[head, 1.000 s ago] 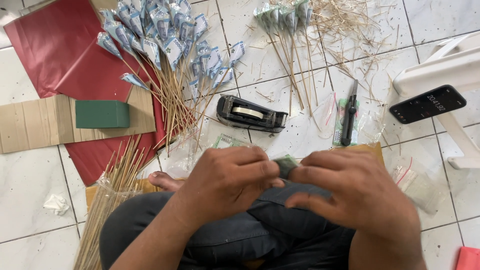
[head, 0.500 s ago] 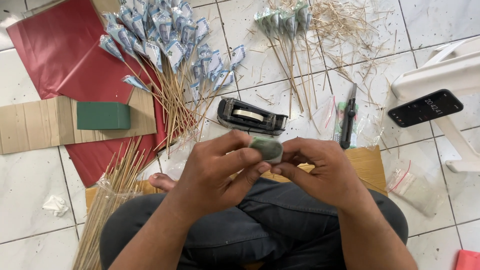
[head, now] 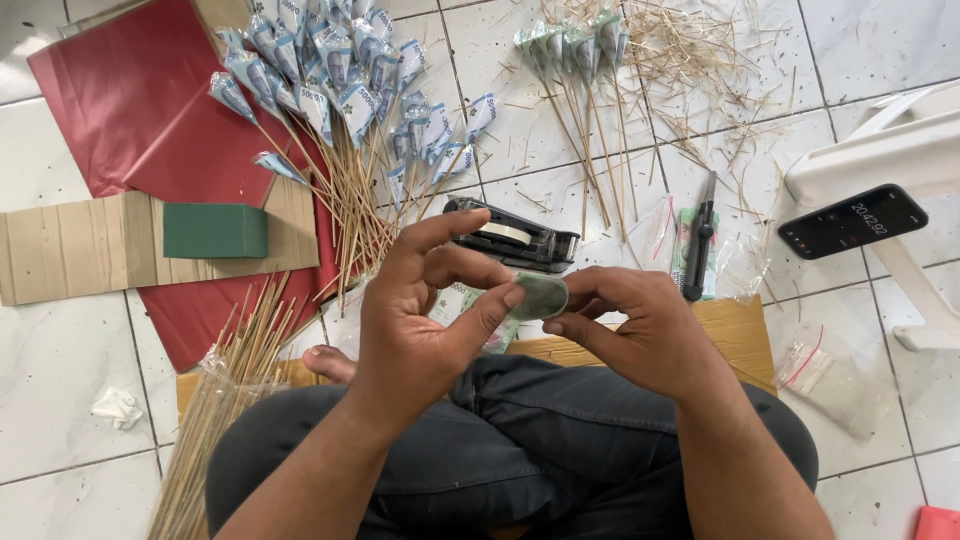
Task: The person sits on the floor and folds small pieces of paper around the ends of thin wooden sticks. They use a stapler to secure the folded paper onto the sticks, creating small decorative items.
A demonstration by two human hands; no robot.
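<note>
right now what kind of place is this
Probably a home floor used as a craft spot: the person sits on white floor tiles amid bamboo skewers, red wrapping paper and rolled paper cones on sticks.

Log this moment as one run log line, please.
left hand: pinches rolled green note | right hand: pinches same note | tape dispenser: on floor beyond

Counts showing: two hands, left and right; one tape dispenser; one green foam block; one phone; one utility knife; two skewer bundles lying: blue-tipped, green-tipped.
</note>
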